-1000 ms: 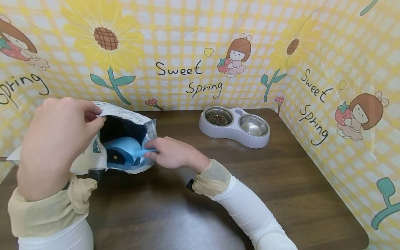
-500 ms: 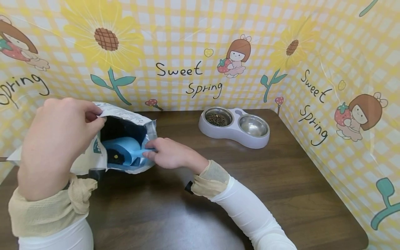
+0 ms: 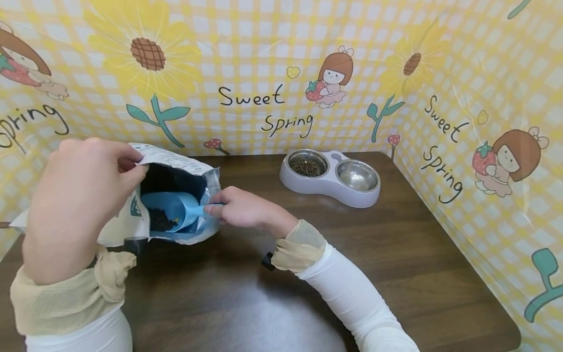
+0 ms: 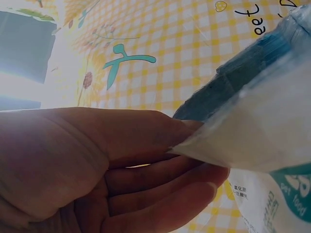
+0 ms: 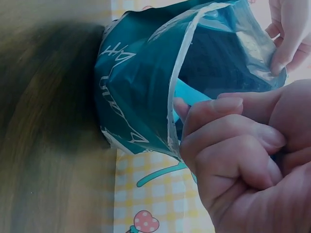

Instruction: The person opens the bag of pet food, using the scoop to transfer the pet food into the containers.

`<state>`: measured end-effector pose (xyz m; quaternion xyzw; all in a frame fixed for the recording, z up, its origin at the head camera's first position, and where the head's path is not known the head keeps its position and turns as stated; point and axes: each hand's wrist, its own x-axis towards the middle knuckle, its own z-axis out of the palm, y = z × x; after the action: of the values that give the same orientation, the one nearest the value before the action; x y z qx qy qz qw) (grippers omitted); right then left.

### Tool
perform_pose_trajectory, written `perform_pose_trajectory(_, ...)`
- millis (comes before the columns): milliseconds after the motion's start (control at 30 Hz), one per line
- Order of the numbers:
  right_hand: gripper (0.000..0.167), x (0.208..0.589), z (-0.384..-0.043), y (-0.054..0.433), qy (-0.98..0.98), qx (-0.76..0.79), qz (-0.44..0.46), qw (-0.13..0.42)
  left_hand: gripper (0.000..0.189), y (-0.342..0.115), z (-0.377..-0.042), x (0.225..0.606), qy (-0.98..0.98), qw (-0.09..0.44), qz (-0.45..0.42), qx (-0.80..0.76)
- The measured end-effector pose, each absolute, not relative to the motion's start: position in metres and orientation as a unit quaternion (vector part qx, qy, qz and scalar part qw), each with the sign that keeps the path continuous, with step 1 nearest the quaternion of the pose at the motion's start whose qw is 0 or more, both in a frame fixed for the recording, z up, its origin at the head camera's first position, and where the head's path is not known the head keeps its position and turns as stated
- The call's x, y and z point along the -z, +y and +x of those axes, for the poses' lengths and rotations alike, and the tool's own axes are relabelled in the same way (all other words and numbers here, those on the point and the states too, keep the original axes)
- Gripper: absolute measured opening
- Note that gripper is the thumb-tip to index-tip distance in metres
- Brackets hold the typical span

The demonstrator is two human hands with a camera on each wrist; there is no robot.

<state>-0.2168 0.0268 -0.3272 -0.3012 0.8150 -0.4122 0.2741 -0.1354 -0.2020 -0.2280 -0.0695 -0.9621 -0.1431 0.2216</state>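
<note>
A pet food bag (image 3: 127, 227) with a dark inside stands at the table's left, its mouth facing me. My left hand (image 3: 83, 200) pinches the upper left corner of that mouth between thumb and fingers, which the left wrist view shows closely. In my right hand (image 3: 246, 208) is the handle of a light blue scoop (image 3: 171, 200), gripped by curled fingers at the bag's right edge. The scoop's bowl lies inside the mouth and carries dark brown kibble (image 3: 162, 220). In the right wrist view, the bag's teal side (image 5: 141, 82) shows, and the bowl is mostly hidden.
Toward the back of the brown table (image 3: 352, 274) stands a pale lilac double feeder (image 3: 308, 188). Its left steel bowl holds kibble (image 3: 304, 167); bare metal shows in the right bowl (image 3: 357, 176). A yellow checked cloth (image 3: 259, 58) hangs behind and to the right.
The scoop has tipped upright and risen slightly inside the bag, so kibble now shows in its bowl. My right hand has lifted a little; the left hand and bag have hardly moved.
</note>
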Motion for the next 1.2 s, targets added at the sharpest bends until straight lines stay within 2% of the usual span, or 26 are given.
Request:
perform_pose_trajectory(267,0.036,0.326,-0.222,0.032,0.771,0.482,-0.238,0.341,0.02,-0.2,-0.136,0.226,-0.962,0.22,-0.066,0.146)
perform_pose_trajectory(433,0.038,0.325,-0.223,0.034,0.751,0.505,-0.227,0.359,0.02,-0.199,-0.136,0.226,-0.962,0.221,-0.065,0.144)
perform_pose_trajectory(1200,0.028,0.312,-0.229,0.056,0.721,0.576,-0.183,0.34,0.022,-0.2,-0.133,0.226,-0.965,0.213,-0.046,0.146)
